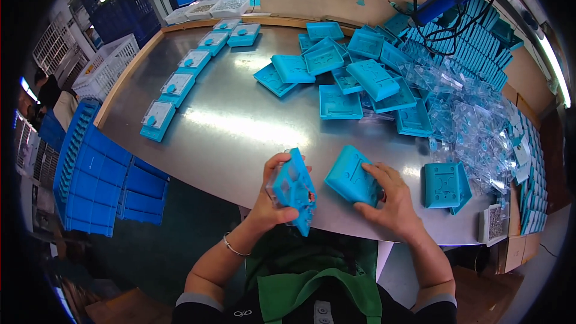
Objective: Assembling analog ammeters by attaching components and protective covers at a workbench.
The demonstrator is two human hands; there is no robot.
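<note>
Near the table's front edge, my left hand [267,207] grips a blue plastic housing half [295,189], tilted on edge. A clear cover sits on its left face, and small parts and what look like wires show on its right. My right hand [393,198] has its thumb and fingers around a blue plastic shell [348,174] with its outer face turned up. The two pieces are apart, side by side. To the right of my right hand lie stacked blue shells [443,185]. Beyond both hands is a heap of loose blue shells [340,107].
Along the table's left side runs a row of blue units with clear covers [158,115]. Clear plastic parts [474,132] pile up at right, near a small white box [494,225]. A dark blue device [444,1] with black cable hangs above. Blue crates [93,174] stand left.
</note>
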